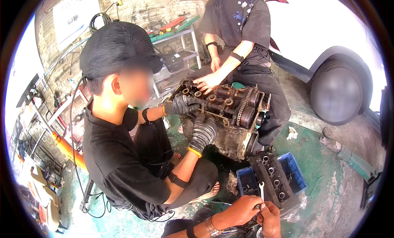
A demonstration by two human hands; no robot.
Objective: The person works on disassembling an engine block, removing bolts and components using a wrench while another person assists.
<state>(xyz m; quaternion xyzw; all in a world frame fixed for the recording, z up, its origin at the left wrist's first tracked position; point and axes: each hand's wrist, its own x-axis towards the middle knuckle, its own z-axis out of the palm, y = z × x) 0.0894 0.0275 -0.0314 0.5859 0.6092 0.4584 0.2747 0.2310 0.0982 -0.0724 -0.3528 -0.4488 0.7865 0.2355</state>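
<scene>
At the lower edge, my left hand (240, 210), with a watch at the wrist, is closed on a small dark round-ended piece (257, 206). Against it, my right hand (269, 220) is closed too, its fingertips at the shaft of a silver open-end wrench (262, 190) that points upward. The lower parts of both pieces are hidden by my fingers. Just beyond lies a dark valve cover (274, 184) with several round holes, across a blue bin (296, 169). Farther off stands a greasy engine (225, 123) with its camshafts and timing chain (246, 103) exposed.
A crouching co-worker (123, 156) in striped gloves has both hands on the engine's near side. Another person (238, 33) sits behind it, one bare hand on its top. A white car (324, 28) stands at the right, near a green jack (353, 158). Tools lie on a workbench (176, 26).
</scene>
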